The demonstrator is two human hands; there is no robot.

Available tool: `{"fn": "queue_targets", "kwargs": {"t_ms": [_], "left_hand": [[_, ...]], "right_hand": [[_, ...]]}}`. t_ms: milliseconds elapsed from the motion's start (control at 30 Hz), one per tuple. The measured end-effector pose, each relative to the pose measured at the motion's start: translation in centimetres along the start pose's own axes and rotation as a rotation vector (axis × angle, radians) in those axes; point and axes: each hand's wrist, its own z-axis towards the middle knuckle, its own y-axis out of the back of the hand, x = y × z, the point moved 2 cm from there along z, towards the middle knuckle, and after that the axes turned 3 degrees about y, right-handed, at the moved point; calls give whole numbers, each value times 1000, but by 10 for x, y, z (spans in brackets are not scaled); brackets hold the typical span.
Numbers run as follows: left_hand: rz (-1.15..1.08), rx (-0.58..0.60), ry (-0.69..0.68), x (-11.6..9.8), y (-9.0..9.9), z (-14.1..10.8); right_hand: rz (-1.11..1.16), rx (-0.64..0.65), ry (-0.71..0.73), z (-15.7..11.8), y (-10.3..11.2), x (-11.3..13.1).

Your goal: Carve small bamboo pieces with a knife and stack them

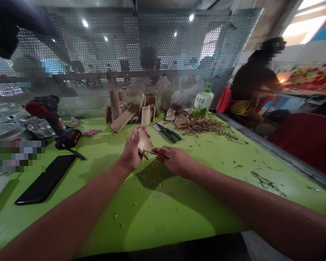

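One wood piece [145, 141] in closed left grip [131, 153], red-handled tool [153, 153] in closed right grip [176, 159].

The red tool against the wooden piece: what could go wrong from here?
1. The red tool in the right hand points its metal tip toward the left hand, so a slip might nick that hand.
2. The wooden piece seems to be held above the green tabletop by the left hand, with no other support visible; it could twist under pressure.
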Motion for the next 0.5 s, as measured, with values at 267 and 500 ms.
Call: {"fn": "queue_targets", "kwargs": {"t_ms": [267,500], "left_hand": [[-114,-107,2,2,-3,-1],[-179,-188,59,7,-6,-4]], "right_hand": [[0,15,-70,-1,-1,4],[-77,-19,-57,4,-8,-1]]}}
